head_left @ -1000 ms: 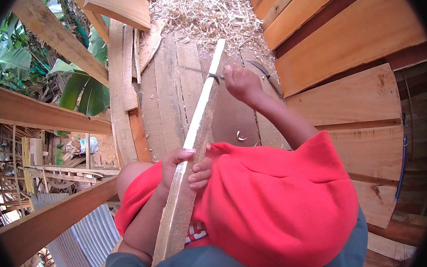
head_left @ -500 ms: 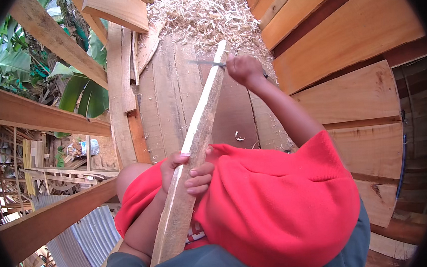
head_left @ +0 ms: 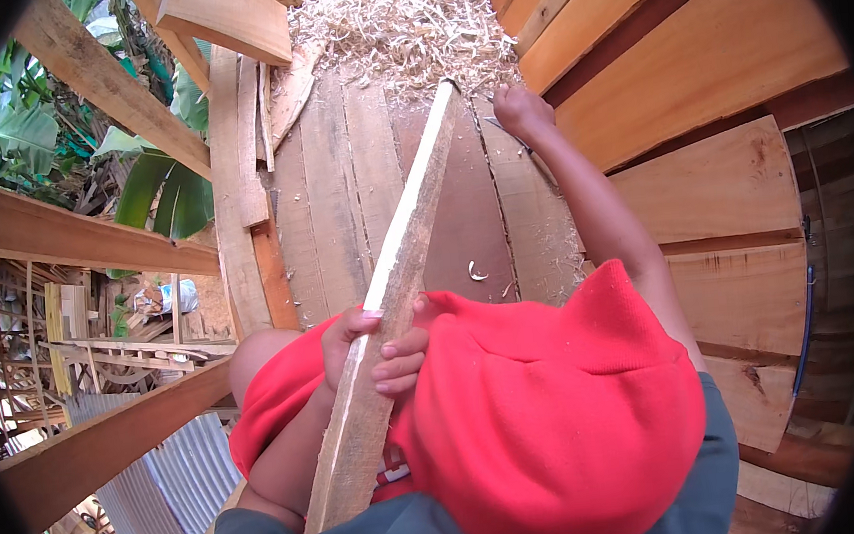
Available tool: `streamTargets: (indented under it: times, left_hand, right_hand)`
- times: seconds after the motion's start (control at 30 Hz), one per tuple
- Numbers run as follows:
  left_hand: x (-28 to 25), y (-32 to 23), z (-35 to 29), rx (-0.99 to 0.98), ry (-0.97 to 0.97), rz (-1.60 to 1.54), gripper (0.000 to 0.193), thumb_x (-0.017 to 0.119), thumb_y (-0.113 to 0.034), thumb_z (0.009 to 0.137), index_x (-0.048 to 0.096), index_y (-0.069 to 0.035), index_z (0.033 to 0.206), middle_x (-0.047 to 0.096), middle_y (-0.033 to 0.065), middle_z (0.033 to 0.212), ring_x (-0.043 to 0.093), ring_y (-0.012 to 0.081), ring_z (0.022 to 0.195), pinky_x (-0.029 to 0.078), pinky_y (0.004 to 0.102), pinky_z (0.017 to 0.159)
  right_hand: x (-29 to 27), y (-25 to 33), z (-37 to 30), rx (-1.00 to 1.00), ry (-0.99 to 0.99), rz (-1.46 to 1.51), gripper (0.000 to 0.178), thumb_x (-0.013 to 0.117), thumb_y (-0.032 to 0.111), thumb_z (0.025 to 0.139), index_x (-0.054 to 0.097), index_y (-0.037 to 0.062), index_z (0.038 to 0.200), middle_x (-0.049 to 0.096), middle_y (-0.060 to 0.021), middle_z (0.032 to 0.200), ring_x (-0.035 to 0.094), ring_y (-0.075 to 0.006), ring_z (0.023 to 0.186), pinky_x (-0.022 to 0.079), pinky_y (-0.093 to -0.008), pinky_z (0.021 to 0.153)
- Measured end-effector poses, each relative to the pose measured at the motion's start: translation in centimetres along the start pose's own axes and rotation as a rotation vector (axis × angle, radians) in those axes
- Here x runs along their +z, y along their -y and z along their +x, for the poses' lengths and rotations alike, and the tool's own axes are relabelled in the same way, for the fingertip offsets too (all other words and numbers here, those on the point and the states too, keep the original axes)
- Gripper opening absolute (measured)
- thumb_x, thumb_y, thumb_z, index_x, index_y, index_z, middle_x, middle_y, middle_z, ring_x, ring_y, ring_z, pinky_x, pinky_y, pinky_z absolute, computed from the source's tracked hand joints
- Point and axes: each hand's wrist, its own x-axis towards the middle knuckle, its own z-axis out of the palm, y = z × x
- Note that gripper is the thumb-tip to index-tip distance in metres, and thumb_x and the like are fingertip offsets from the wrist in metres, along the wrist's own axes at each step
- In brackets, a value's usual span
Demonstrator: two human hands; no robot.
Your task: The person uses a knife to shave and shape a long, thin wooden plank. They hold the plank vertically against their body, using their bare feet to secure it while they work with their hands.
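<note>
A long piece of wood (head_left: 402,269) runs from my lap up and away over the floor. Its upper left face is freshly cut and pale, while the rest is rough and brown. My left hand (head_left: 399,362) wraps round its lower middle, thumb on one side and fingers on the other. Off to the right of the far tip, my right hand (head_left: 523,112) is a closed fist round a knife (head_left: 493,120). Only a dark bit of the blade and the handle's end show; the fist hides most of it. The knife is apart from the wood.
Curled wood shavings (head_left: 404,38) are heaped at the far end of the plank floor (head_left: 459,229). Wooden boards (head_left: 701,185) wall the right side. Beams (head_left: 93,228) and loose planks (head_left: 250,140) stand at the left, with leaves and corrugated sheet (head_left: 188,477) beyond.
My right hand has swung right, carrying the knife off the wood near its far tip. My left hand keeps its hold, and the wood has barely shifted.
</note>
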Motion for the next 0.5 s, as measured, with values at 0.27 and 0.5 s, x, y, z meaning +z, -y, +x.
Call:
streamTargets:
  times: [0.27, 0.5]
  left_hand:
    - [0.5, -0.3, -0.3, -0.001, 0.027, -0.007, 0.048, 0.052, -0.025, 0.094, 0.036, -0.002, 0.134, 0.046, 0.0079, 0.081, 0.049, 0.0172, 0.061, 0.046, 0.0325, 0.054]
    - [0.2, -1.1, -0.5, 0.017, 0.044, 0.027, 0.049, 0.054, -0.024, 0.093, 0.034, -0.002, 0.133, 0.046, 0.0080, 0.080, 0.051, 0.0169, 0.060, 0.047, 0.0318, 0.054]
  right_hand:
    - [0.4, 4.5, -4.8, -0.264, 0.051, 0.058, 0.060, 0.033, 0.037, 0.101, 0.070, -0.0032, 0.076, 0.068, -0.0292, 0.080, 0.068, -0.0478, 0.081, 0.053, -0.0572, 0.079]
    - [0.1, 7.2, -9.9, -0.303, 0.097, 0.161, 0.054, 0.038, 0.034, 0.100, 0.071, 0.0000, 0.073, 0.066, -0.0279, 0.074, 0.065, -0.0475, 0.069, 0.053, -0.0576, 0.071]
